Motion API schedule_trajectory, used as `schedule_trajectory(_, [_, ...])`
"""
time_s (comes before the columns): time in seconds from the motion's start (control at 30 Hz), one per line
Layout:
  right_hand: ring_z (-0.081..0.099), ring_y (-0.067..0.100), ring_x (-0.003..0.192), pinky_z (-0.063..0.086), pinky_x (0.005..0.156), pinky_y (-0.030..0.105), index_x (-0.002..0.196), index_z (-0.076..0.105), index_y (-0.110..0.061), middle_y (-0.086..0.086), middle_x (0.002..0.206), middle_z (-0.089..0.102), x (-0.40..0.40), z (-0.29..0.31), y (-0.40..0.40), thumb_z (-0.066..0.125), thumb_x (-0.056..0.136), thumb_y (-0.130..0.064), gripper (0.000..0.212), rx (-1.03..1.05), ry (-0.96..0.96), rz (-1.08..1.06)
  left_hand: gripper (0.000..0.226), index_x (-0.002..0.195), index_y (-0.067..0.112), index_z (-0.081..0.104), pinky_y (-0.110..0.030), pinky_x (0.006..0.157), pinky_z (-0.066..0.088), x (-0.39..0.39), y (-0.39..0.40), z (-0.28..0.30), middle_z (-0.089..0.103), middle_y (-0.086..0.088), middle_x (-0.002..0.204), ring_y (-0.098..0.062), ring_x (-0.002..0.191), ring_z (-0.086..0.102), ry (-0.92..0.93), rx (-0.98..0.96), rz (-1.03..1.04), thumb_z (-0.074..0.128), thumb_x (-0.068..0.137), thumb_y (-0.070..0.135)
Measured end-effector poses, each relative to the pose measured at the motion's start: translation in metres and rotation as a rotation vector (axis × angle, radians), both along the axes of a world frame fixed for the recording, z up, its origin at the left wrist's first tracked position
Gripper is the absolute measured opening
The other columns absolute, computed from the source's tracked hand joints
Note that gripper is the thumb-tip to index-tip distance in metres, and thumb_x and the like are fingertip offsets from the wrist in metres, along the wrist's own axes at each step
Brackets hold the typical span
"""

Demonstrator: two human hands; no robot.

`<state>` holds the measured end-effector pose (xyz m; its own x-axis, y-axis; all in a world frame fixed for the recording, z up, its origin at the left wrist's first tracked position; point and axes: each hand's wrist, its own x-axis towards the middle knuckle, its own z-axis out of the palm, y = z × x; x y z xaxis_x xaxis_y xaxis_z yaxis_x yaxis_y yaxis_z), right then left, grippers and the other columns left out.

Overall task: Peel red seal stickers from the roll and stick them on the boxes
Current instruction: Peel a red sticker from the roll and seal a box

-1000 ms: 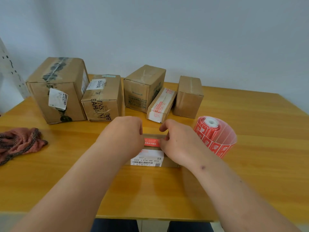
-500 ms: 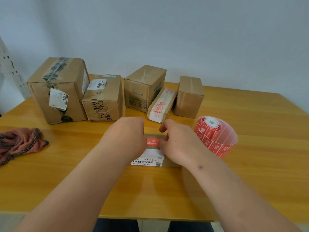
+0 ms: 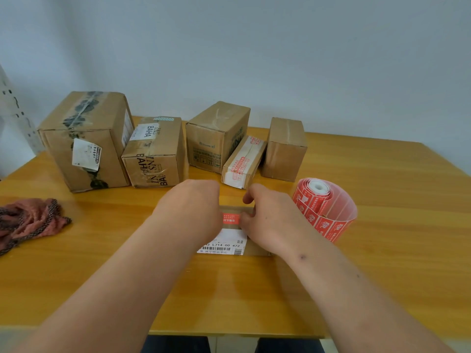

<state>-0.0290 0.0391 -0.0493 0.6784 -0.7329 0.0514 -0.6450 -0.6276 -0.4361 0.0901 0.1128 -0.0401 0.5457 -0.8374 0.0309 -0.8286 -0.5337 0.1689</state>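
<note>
Little has changed: both hands, left hand and right hand, still press the red sticker onto the flat box (fingers hidden, grip unclear). The sticker roll stays just beside it.

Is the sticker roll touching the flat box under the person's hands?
Apart. The head view shows bare table between the sticker roll and the flat box, with the right hand lying over that box.

Both forearms are reaching in from the lower frame; left hand and right hand are meeting knuckles-up at center, fingers hidden.
</note>
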Motion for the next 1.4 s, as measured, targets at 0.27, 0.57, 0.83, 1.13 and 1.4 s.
schedule_trajectory(0.27, [0.056, 0.018, 0.089, 0.046, 0.072, 0.030, 0.115, 0.050, -0.023, -0.005, 0.089, 0.051, -0.003, 0.000, 0.005, 0.053, 0.091, -0.019, 0.024, -0.034, -0.002, 0.019, 0.039, 0.080, 0.023, 0.044, -0.030, 0.058, 0.043, 0.007, -0.004, 0.004, 0.050, 0.003, 0.076, -0.014, 0.070, 0.050, -0.037, 0.089, 0.025, 0.069, 0.079, 0.053])
schedule_trajectory(0.57, [0.051, 0.013, 0.094, 0.048, 0.087, 0.035, 0.119, 0.049, -0.023, -0.004, 0.111, 0.053, -0.004, -0.002, 0.008, 0.048, 0.094, -0.026, 0.025, -0.007, -0.048, -0.001, 0.008, 0.085, 0.028, 0.049, -0.034, 0.071, 0.052, 0.035, 0.013, -0.007, 0.056, 0.006, 0.084, -0.016, 0.081, 0.055, 0.080, 0.017, 0.081, 0.053, 0.092, 0.028])
schedule_trajectory(0.83, [0.053, 0.015, 0.096, 0.051, 0.085, 0.037, 0.122, 0.046, -0.030, -0.009, 0.112, 0.038, -0.004, -0.008, 0.009, 0.061, 0.086, -0.045, 0.042, -0.001, -0.083, -0.043, 0.037, 0.086, 0.028, 0.040, -0.027, 0.052, 0.042, 0.016, 0.018, -0.013, 0.059, 0.006, 0.075, -0.012, 0.069, 0.056, 0.187, -0.093, 0.068, 0.066, 0.081, 0.055])
schedule_trajectory(1.13, [0.046, 0.013, 0.099, 0.048, 0.080, 0.024, 0.124, 0.046, -0.028, -0.007, 0.121, 0.033, -0.007, -0.008, 0.004, 0.057, 0.089, -0.010, 0.041, 0.016, -0.099, -0.028, 0.019, 0.092, 0.027, 0.049, -0.035, 0.062, 0.051, 0.032, 0.024, -0.021, 0.059, 0.003, 0.080, -0.016, 0.074, 0.057, 0.429, -0.243, 0.011, 0.058, 0.086, 0.011])
schedule_trajectory(1.4, [0.043, 0.009, 0.096, 0.037, 0.075, 0.020, 0.119, 0.051, -0.026, -0.009, 0.111, 0.031, 0.000, -0.013, -0.009, 0.057, 0.093, -0.031, 0.027, -0.024, -0.124, -0.098, 0.026, 0.089, 0.028, 0.044, -0.027, 0.054, 0.040, 0.027, 0.009, -0.017, 0.056, 0.008, 0.081, -0.011, 0.073, 0.054, 0.215, -0.154, 0.064, 0.062, 0.087, 0.046])
